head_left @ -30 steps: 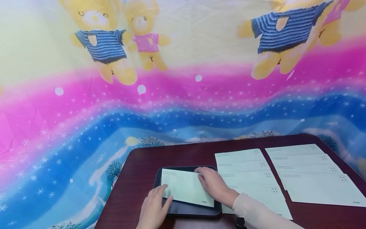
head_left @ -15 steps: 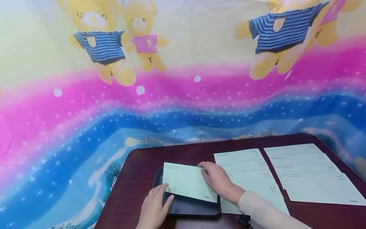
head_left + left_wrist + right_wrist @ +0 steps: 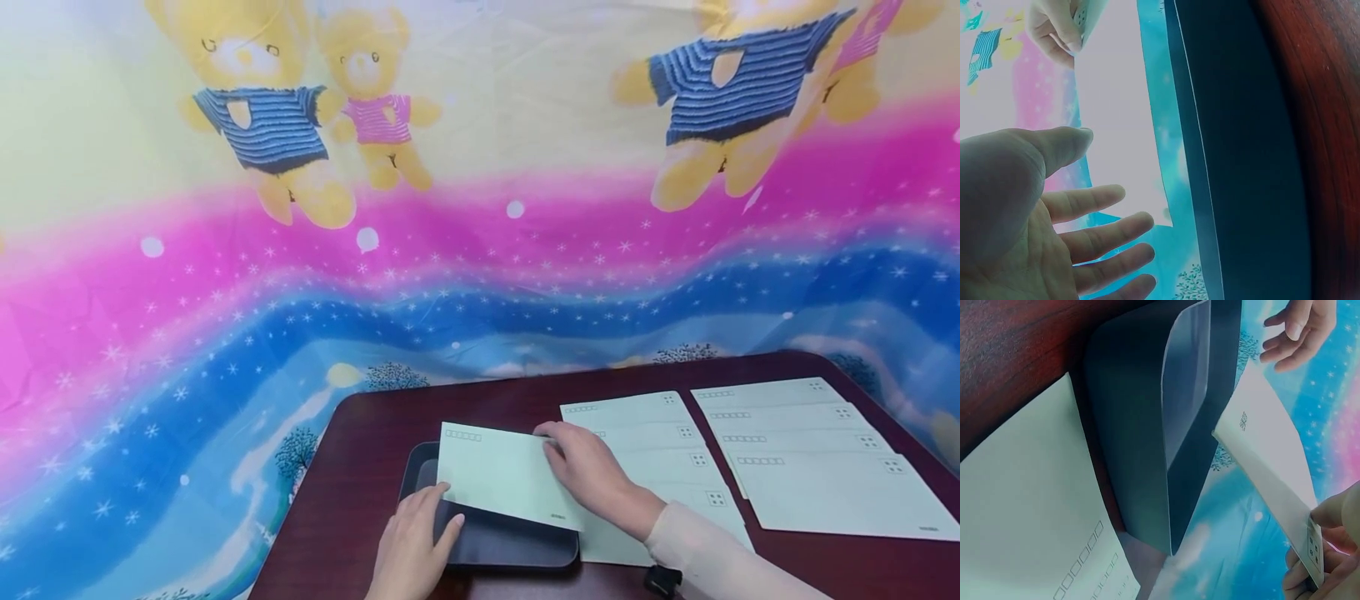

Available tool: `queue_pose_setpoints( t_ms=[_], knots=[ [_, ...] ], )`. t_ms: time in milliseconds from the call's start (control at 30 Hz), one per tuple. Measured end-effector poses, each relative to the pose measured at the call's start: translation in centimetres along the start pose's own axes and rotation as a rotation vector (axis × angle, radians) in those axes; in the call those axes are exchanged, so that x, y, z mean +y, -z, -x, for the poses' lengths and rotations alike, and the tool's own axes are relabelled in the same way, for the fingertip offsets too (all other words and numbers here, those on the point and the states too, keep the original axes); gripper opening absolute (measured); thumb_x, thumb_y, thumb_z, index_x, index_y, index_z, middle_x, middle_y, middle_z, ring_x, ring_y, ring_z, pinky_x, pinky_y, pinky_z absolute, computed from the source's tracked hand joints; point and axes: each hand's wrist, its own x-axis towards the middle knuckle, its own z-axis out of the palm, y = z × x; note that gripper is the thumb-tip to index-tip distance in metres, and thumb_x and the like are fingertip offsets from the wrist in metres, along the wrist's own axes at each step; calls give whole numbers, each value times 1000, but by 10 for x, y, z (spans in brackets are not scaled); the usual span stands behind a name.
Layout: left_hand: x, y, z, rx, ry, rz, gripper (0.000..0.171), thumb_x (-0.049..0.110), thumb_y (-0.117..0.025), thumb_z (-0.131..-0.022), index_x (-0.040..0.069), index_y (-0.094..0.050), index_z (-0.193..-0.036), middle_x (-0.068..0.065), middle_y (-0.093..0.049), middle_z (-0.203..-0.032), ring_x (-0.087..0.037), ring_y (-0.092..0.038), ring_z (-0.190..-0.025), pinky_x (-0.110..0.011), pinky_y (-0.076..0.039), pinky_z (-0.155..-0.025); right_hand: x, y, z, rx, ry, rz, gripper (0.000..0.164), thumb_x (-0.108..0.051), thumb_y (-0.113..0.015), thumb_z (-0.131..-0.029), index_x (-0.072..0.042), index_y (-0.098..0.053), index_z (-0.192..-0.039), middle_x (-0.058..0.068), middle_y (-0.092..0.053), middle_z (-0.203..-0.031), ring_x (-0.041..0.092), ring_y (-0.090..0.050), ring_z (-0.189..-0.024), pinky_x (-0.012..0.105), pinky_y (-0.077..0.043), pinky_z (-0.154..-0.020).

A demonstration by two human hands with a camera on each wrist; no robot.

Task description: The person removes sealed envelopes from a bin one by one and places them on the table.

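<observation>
Over the black tray [image 3: 517, 546], a pale green envelope [image 3: 502, 471] is held up at a tilt. My right hand [image 3: 592, 471] pinches it at its right end; in the right wrist view, the thumb lies on the face by the stamp box and the fingers curl behind. My left hand [image 3: 412, 537] is at the tray's left side, near the envelope's lower left corner. Its fingers are spread and loosely straight in the left wrist view, with a gap from the envelope showing in the right wrist view. The raised envelope hides the tray's far right part.
Right of the tray lies an overlapping column of envelopes [image 3: 660, 521], partly behind my right forearm. A second such column [image 3: 847, 496] lies farther right. The dark red table [image 3: 330, 500] backs onto a printed bear curtain [image 3: 480, 233].
My right hand has moved rightward with the envelope, lifting it off the tray, so more of the tray's inside shows. The left hand has shifted slightly right.
</observation>
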Motion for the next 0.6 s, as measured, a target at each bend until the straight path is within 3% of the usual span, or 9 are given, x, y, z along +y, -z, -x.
queue_pose_setpoints(
  t_ms=[333,600],
  knots=[
    [3,-1,0,-27,7,6,47,42,-61,-86,14,-60,-124,-6,-61,-121,-29,-54,-113,-52,-45,-88,9,13,4,47,-5,19,24,-12,-61,-87,-18,-68,-109,-4,-67,-108,15,-61,-102,38,-50,-83],
    [8,-2,-2,-13,1,19,47,41,-60,-86,15,-60,-125,-6,-61,-121,-28,-54,-114,-51,-45,-87,23,23,11,66,2,21,23,-11,-61,-86,-17,-69,-107,-3,-68,-107,14,-62,-96,37,-50,-78]
  ],
)
